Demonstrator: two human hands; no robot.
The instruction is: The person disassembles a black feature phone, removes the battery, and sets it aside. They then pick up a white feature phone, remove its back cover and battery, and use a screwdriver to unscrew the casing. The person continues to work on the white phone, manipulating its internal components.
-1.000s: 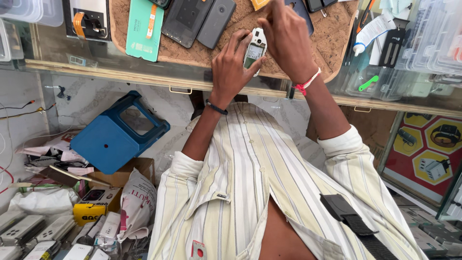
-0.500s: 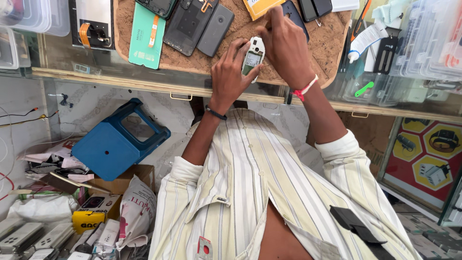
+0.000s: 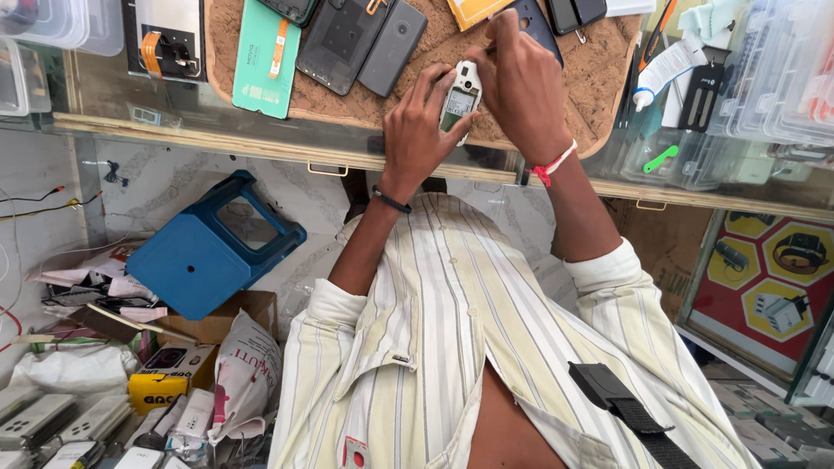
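Both hands meet at about 12 o'clock over the tabletop (image 3: pixel 287 143). Left hand (image 3: pixel 423 130), with a dark band at the wrist, is curled round a small phone (image 3: pixel 459 102) and grips it from the side. Right hand (image 3: pixel 524 82), with a red thread at the wrist, is closed down over the phone's top end, fingertips pinched there; what they pinch is hidden.

The phone is small, white and silver, held upright, its back open to show a pale greyish inner panel. It sits above a brown cork mat (image 3: pixel 452 35) on the glass top.

From large to small: a blue plastic box (image 3: pixel 204 256) with a square window lies tilted at 9 o'clock, below the tabletop. A red sign (image 3: pixel 769 287) with yellow hexagons picturing gadgets stands at 3 o'clock. A white sack (image 3: pixel 246 373) with red lettering slumps at 7 o'clock, beside a cardboard box (image 3: pixel 221 321). A mint green phone back (image 3: pixel 265 56) with an orange strip lies at 11 o'clock, next to two dark grey phone backs (image 3: pixel 360 39). A yellow package (image 3: pixel 165 382) with dark print sits at 8 o'clock. A white bottle (image 3: pixel 665 69) with a blue tip lies at 1 o'clock, and a green tool (image 3: pixel 660 159) just below it.
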